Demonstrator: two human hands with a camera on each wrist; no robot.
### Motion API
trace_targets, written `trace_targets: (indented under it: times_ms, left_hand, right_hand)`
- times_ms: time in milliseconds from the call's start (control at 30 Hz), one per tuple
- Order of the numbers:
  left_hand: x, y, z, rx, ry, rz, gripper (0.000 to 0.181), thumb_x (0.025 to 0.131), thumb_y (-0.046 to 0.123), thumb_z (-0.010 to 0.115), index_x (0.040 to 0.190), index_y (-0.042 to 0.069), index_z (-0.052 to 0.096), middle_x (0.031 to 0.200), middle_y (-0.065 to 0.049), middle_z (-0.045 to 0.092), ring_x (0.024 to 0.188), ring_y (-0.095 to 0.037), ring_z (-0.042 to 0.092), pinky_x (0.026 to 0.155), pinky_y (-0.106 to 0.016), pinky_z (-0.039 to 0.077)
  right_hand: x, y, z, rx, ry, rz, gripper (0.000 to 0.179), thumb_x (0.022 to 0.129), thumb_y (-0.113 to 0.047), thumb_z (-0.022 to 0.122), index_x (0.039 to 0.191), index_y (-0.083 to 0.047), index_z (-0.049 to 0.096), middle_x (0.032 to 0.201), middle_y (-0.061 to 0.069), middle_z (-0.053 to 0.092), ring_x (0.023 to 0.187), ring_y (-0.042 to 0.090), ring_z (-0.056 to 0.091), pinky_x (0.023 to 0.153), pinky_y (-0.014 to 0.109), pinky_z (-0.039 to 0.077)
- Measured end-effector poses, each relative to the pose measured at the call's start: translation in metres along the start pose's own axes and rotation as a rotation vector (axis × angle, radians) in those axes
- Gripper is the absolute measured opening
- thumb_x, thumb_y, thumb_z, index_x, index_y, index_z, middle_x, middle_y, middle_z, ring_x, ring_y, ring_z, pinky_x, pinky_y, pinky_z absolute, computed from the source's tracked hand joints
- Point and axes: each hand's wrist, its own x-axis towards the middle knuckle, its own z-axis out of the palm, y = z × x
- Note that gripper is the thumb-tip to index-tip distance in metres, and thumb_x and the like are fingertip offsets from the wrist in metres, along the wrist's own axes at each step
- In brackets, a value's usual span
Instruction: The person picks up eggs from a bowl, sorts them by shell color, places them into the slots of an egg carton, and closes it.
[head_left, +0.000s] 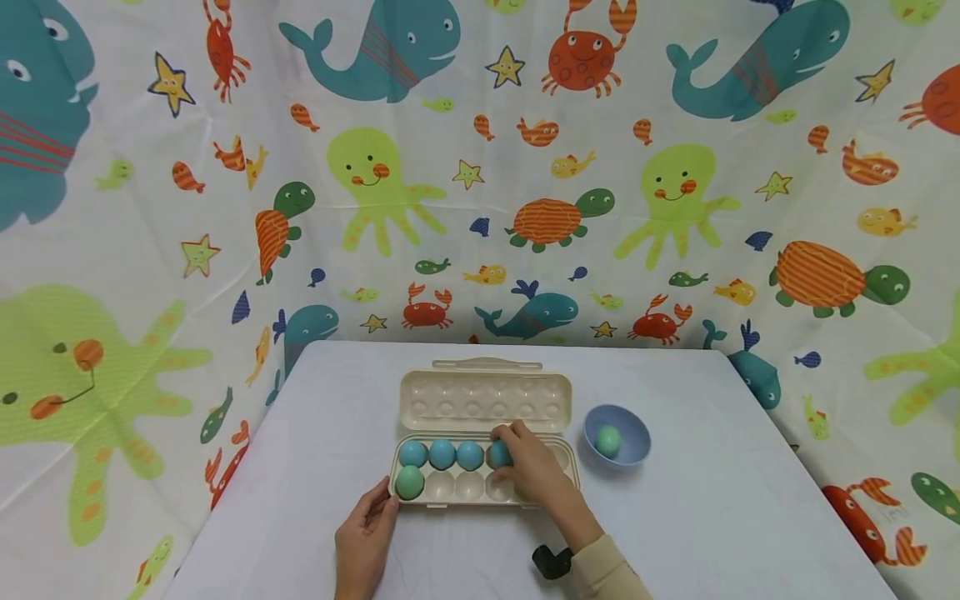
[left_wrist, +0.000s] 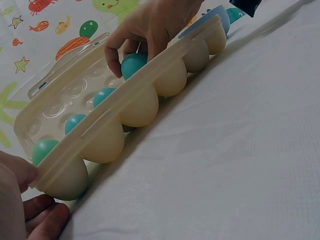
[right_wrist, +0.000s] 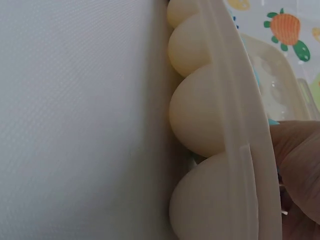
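A beige egg carton (head_left: 453, 502) lies with its lid (head_left: 486, 400) folded back. In its back row, from the left, sit three blue balls (head_left: 442, 454), with a green ball (head_left: 409, 482) in the front left cup. My right hand (head_left: 536, 467) reaches over the carton and pinches another blue ball (left_wrist: 134, 65) at the fourth back cup. My left hand (head_left: 366, 533) holds the carton's left end, thumb at the rim and fingers low against the outside, as the left wrist view shows. In the right wrist view, carton cups hide most of the right hand.
A blue bowl (head_left: 637, 442) with one green ball (head_left: 608, 442) stands right of the carton. A small black object (head_left: 551, 562) is by the right wrist. Behind the white table (head_left: 712, 500) hangs a sea-animal curtain (head_left: 487, 183).
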Motion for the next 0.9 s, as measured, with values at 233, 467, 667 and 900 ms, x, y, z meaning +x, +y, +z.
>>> trace_targets:
  times_ms: [233, 467, 667, 900]
  left_hand:
    - [-0.0001, 0.0004, 0.0010, 0.039, 0.003, -0.007, 0.038, 0.096, 0.019, 0.068, 0.132, 0.009, 0.064, 0.124, -0.014, 0.071, 0.097, 0.011, 0.060, 0.081, -0.005, 0.053]
    - [0.0005, -0.0003, 0.0022, 0.065, 0.010, -0.021, 0.037, 0.096, 0.018, 0.068, 0.132, 0.009, 0.065, 0.124, -0.014, 0.071, 0.098, 0.005, 0.064, 0.080, -0.008, 0.055]
    - [0.0015, -0.0002, 0.0023, 0.062, -0.010, -0.048, 0.038, 0.097, 0.017, 0.066, 0.134, 0.010, 0.063, 0.127, -0.013, 0.070, 0.096, 0.012, 0.060, 0.082, -0.009, 0.055]
    - [0.0015, -0.0001, 0.0021, 0.052, -0.019, -0.049, 0.038, 0.097, 0.016, 0.066, 0.134, 0.009, 0.063, 0.127, -0.014, 0.070, 0.095, 0.013, 0.059, 0.083, -0.009, 0.055]
  right_hand:
    - [-0.0005, -0.0021, -0.0002, -0.012, -0.046, -0.032, 0.054, 0.073, -0.029, 0.086, 0.119, -0.020, 0.058, 0.103, -0.002, 0.051, 0.090, 0.013, 0.056, 0.078, 0.032, 0.055]
    - [-0.0007, -0.0031, 0.0012, -0.003, -0.054, -0.052, 0.049, 0.075, -0.025, 0.085, 0.115, -0.018, 0.058, 0.099, -0.003, 0.047, 0.086, 0.009, 0.048, 0.075, 0.026, 0.051]
    - [-0.0029, -0.0018, 0.0013, -0.009, -0.013, -0.059, 0.047, 0.080, -0.025, 0.082, 0.121, -0.016, 0.061, 0.105, 0.001, 0.050, 0.086, 0.012, 0.056, 0.077, 0.029, 0.055]
    - [-0.0085, -0.0034, -0.0026, -0.032, -0.001, -0.043, 0.048, 0.085, -0.022, 0.080, 0.128, -0.013, 0.061, 0.108, 0.004, 0.053, 0.086, 0.015, 0.061, 0.078, 0.031, 0.057]
